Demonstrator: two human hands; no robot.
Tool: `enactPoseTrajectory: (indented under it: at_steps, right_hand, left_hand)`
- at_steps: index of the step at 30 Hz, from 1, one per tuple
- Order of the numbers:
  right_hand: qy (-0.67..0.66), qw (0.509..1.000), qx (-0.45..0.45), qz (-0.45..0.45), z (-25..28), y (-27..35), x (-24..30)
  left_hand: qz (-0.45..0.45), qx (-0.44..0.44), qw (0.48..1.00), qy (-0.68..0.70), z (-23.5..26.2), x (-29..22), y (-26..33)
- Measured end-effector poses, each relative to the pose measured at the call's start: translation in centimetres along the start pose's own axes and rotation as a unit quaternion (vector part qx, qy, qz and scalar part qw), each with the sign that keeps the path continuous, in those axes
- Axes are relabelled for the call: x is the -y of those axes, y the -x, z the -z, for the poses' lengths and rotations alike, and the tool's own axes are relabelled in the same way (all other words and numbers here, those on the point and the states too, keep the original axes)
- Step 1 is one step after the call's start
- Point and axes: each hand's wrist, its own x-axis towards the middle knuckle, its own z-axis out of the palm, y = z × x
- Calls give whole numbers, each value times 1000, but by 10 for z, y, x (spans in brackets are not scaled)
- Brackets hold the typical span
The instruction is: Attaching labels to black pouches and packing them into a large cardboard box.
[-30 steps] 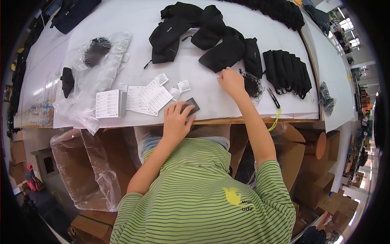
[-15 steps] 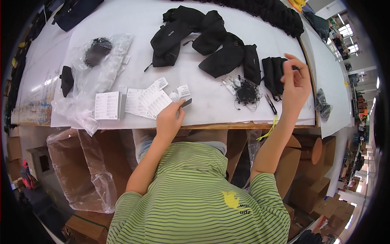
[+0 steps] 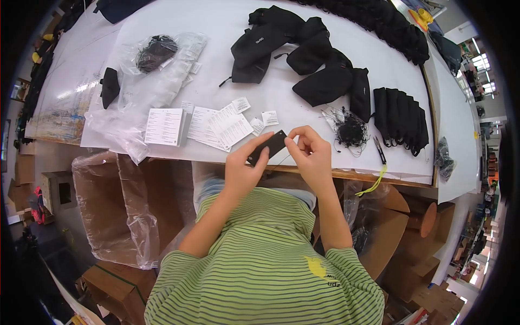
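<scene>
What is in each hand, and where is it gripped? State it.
A small black card tag: the left hand pinches its lower left end, the right hand its upper right end. A thin string there is barely visible.

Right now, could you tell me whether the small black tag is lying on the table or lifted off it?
Lifted: the black tag is held by the left hand and right hand, at the table edge.

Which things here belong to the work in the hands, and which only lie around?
In use: black tag, left hand, right hand, tangle of black strings.
Lying about: white paper cards, black pouches, plastic bags, snips.
</scene>
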Motion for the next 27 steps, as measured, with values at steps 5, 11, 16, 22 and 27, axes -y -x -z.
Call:
enactPoseTrajectory:
  at_steps: [5, 11, 16, 22, 27]
  right_hand:
    - [46, 998, -40, 9, 1, -4, -3]
    - [54, 996, -69, 15, -4, 0, -7]
    - [18, 997, -71, -8, 3, 7, -14]
    - [-198, 969, 65, -131, 16, 6, -27]
    - [-218, 954, 134, -158, 33, 14, -35]
  left_hand:
    - [-32, 4, 999, -12, -7, 3, -3]
    - [-94, -11, 992, -83, -11, 7, -1]
    - [-129, 35, 986, -95, -13, -2, 0]
    - [-29, 95, 994, 44, -5, -4, 2]
    - [167, 238, 918, 271, 4, 14, -4]
